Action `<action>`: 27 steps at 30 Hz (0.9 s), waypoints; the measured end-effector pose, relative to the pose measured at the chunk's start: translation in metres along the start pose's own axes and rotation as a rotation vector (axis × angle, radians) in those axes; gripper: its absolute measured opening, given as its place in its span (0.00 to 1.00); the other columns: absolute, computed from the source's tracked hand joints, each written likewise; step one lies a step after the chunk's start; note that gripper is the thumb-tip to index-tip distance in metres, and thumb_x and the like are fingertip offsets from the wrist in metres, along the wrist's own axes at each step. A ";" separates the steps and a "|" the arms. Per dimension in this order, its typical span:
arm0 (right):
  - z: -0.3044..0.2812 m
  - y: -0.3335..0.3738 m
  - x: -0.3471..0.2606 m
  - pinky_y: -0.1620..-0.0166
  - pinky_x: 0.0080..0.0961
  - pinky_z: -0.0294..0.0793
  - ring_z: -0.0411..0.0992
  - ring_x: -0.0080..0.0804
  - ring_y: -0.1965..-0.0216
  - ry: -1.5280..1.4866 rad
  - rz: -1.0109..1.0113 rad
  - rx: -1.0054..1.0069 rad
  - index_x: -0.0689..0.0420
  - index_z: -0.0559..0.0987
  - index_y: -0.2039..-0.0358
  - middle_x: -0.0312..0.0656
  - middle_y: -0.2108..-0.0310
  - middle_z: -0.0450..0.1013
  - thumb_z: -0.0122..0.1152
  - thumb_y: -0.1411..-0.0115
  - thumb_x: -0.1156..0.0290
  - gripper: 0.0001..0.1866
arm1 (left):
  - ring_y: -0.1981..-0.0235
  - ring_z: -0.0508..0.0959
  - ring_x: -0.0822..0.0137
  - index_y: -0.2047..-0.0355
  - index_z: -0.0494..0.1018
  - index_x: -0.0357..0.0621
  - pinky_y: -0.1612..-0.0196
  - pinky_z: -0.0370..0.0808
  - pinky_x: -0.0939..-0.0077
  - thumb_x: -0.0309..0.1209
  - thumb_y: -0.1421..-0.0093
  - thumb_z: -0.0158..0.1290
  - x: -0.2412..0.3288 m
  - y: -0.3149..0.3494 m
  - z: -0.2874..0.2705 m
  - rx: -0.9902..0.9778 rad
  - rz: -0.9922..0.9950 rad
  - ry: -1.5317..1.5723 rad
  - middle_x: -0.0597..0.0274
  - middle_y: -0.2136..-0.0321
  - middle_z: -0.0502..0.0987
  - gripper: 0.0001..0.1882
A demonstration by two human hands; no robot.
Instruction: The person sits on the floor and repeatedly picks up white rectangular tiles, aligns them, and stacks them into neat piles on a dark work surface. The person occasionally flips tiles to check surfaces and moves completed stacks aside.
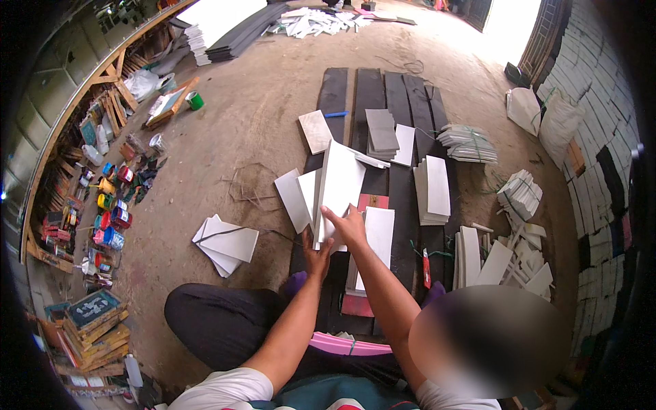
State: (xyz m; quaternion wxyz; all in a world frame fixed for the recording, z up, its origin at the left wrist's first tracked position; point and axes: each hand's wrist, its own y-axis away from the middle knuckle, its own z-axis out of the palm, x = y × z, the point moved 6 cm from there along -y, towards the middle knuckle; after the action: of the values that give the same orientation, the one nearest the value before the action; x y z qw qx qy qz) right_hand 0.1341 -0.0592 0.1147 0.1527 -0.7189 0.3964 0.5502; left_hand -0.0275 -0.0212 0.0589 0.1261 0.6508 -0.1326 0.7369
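Both hands grip a bundle of long white sheets, tilted and fanned a little over the black boards. My left hand is closed round its near lower end. My right hand pinches the right edge, thumb across the top sheet. Left of the bundle, another white sheet slants outward. Close to my right hand lies a stack of white strips on a pink-red board. Farther right is a second white stack. Grey pieces lie beyond, and a red cutter knife lies near my right forearm.
Black boards run away from me along the floor. Tied white bundles and loose offcuts lie to the right. On the left are tied white sheets, a green can and several paint pots.
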 end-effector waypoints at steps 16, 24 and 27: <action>0.039 -0.027 0.084 0.58 0.33 0.73 0.70 0.29 0.63 -0.225 0.083 0.113 0.63 0.74 0.59 0.42 0.65 0.73 0.64 0.31 0.60 0.17 | 0.37 0.69 0.52 0.30 0.54 0.44 0.37 0.70 0.54 0.36 0.37 0.65 -0.103 -0.025 -0.070 0.316 -0.359 0.515 0.50 0.36 0.66 0.42; -0.073 0.000 0.121 0.54 0.34 0.75 0.73 0.33 0.56 -0.265 0.122 0.394 0.61 0.75 0.46 0.48 0.55 0.76 0.61 0.29 0.66 0.17 | 0.37 0.71 0.48 0.27 0.51 0.43 0.38 0.72 0.52 0.33 0.40 0.64 -0.105 -0.003 -0.083 0.539 -0.475 0.414 0.44 0.33 0.64 0.46; -0.123 0.009 0.162 0.47 0.33 0.74 0.74 0.34 0.53 -0.210 0.002 0.517 0.65 0.74 0.44 0.48 0.51 0.76 0.58 0.28 0.68 0.18 | 0.35 0.69 0.45 0.26 0.48 0.40 0.35 0.70 0.52 0.33 0.41 0.66 -0.088 -0.002 -0.082 0.528 -0.540 -0.022 0.39 0.33 0.61 0.50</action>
State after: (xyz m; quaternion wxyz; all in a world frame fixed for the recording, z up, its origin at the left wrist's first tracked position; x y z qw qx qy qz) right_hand 0.2231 -0.2107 0.0122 0.3709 -0.5947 0.5063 0.5024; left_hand -0.0919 0.0086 -0.0375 0.1423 0.6802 0.2366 0.6790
